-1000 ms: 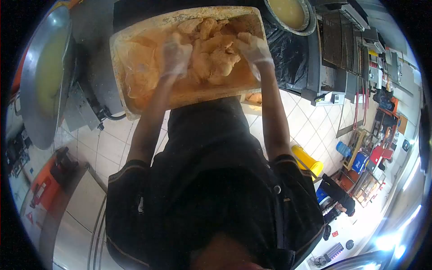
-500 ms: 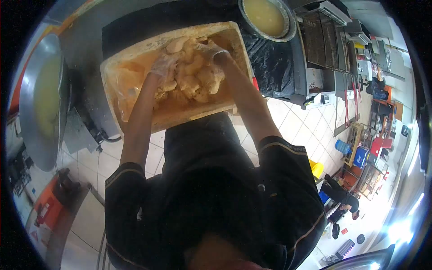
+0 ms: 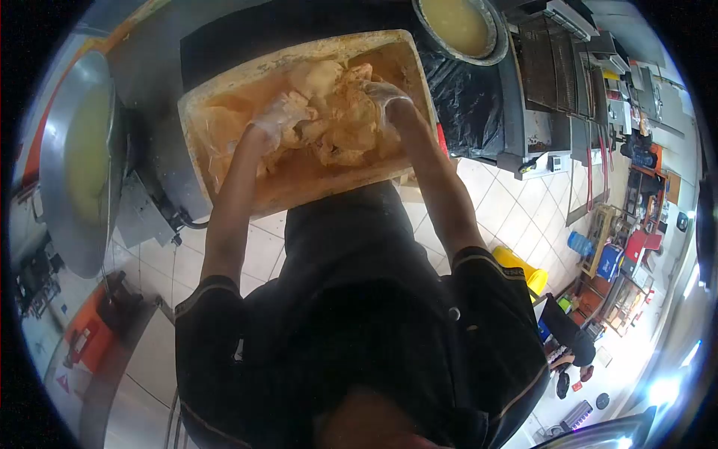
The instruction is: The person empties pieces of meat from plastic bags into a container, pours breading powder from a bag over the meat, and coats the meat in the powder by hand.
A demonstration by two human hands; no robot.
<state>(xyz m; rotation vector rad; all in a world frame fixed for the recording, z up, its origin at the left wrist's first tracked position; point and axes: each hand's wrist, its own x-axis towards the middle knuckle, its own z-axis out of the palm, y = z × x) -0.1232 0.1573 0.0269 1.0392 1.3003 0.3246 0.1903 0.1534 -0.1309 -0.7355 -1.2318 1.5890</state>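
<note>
A large pale tub (image 3: pixel 299 202) holds orange-brown powder and several coated pieces, which look like chicken (image 3: pixel 348 123). My left hand (image 3: pixel 280 120), in a clear glove, is at the left side of the heap, its fingers against the pieces. On the right side of the heap, my right hand (image 3: pixel 387 97) is gloved too, with its fingers hidden among the powdery pieces. Whether either hand grips a piece is hard to make out. A paler coated piece (image 3: pixel 318 77) lies near the back, between the hands.
A bowl of cloudy liquid (image 3: pixel 458 26) stands behind the tub at right, by black plastic (image 3: pixel 467 105). A wide metal pan (image 3: pixel 82 165) is at left. Wire racks (image 3: pixel 550 67) stand right. A yellow container (image 3: pixel 523 271) is on the floor. Another person (image 3: pixel 568 329) is far right.
Both hands moved inward from the tub's sides to the heap, then slightly apart again. The pieces are rearranged, and a pale one now shows at the back. The view has shifted.
</note>
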